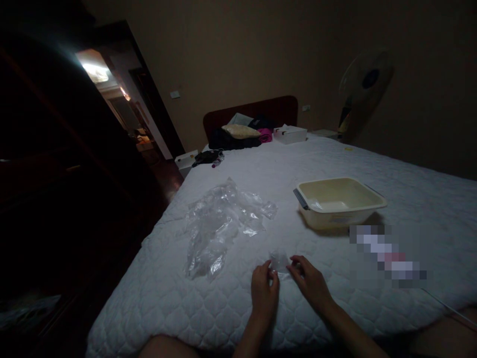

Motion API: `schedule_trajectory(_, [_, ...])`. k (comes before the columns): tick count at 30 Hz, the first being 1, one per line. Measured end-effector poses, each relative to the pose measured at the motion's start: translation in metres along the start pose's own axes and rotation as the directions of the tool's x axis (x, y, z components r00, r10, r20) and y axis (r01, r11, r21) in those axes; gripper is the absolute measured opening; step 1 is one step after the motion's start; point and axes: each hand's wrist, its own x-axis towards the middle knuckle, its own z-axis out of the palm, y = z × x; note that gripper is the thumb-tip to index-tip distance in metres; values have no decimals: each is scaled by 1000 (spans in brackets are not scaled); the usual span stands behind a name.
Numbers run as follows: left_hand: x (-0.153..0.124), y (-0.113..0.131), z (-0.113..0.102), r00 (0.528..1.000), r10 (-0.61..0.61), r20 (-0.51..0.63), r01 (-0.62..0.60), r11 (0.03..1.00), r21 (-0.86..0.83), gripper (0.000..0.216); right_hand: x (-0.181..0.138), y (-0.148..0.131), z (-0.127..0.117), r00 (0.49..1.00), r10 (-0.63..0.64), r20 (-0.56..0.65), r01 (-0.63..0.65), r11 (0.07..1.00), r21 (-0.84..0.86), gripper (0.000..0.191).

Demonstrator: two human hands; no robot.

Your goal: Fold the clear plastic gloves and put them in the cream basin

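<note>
A small clear plastic bag [279,259] lies on the quilted white bed between my two hands. My left hand [264,288] pinches its left edge between thumb and fingers. On the opposite edge, the thumb and fingers of my right hand [308,279] close on the plastic. Left of my hands spreads a loose heap of crumpled clear plastic bags [219,219]. A cream plastic basin [343,219] with grey handles stands beyond my right hand, with a little clear plastic inside it.
A pixelated object [387,253] with a cable lies right of my hands. Folded clothes and a pillow [240,131] are by the headboard [286,105], next to a white box [289,134]. A standing fan [367,79] is at the right wall. The bed's left edge borders dark floor.
</note>
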Motion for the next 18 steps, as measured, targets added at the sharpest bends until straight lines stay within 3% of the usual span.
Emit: schedule_trajectory(18, [1, 2, 2, 999, 41, 1, -41, 992, 123, 30, 1, -5, 0, 989, -127, 77, 133, 988, -79, 17])
